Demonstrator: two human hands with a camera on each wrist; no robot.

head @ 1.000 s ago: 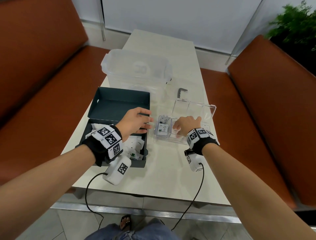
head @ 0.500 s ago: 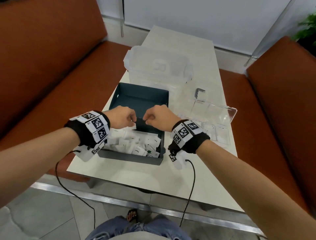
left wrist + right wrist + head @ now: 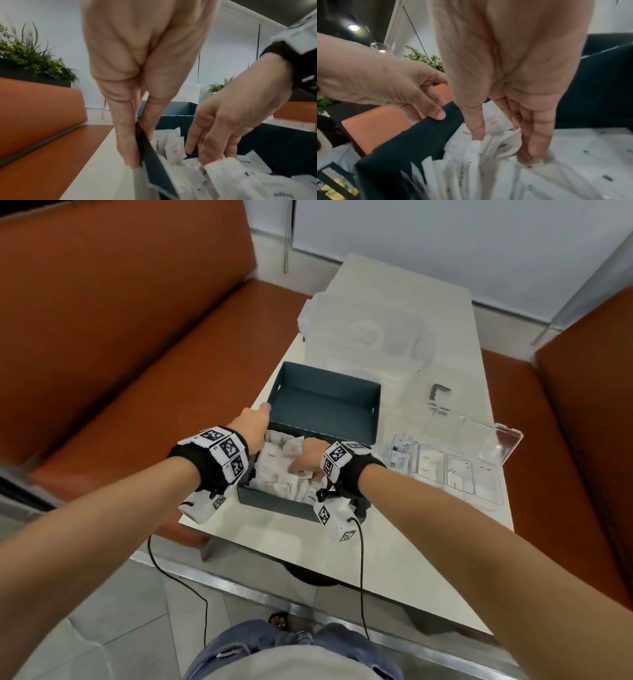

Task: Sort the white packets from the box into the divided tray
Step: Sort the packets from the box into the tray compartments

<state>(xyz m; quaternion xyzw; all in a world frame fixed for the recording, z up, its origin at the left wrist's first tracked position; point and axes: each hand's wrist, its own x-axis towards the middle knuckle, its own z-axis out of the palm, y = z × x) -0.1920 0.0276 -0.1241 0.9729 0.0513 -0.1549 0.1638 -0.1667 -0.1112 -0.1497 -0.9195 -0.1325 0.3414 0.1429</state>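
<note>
The dark teal box (image 3: 274, 501) stands open on the table, its lid (image 3: 325, 402) folded back, and is full of white packets (image 3: 274, 474). My left hand (image 3: 263, 412) pinches the box's left wall (image 3: 154, 155) between thumb and fingers (image 3: 126, 148). Inside the box, my right hand (image 3: 301, 463) digs into the pile, thumb and fingers (image 3: 536, 135) closing on a bunched white packet (image 3: 501, 146). The clear divided tray (image 3: 501, 503) lies to the right of the box. Its compartments hold packets, with green-printed ones (image 3: 404, 455) in the leftmost.
A large clear plastic container (image 3: 366, 340) stands behind the box. A small metal hex key (image 3: 438, 390) lies behind the tray. Orange benches (image 3: 137, 354) flank the narrow white table (image 3: 411, 559), whose front edge is close to me.
My right hand left the tray and went down into the box's packets. My left hand shifted from the box's far wall to its left wall. The head camera swung left.
</note>
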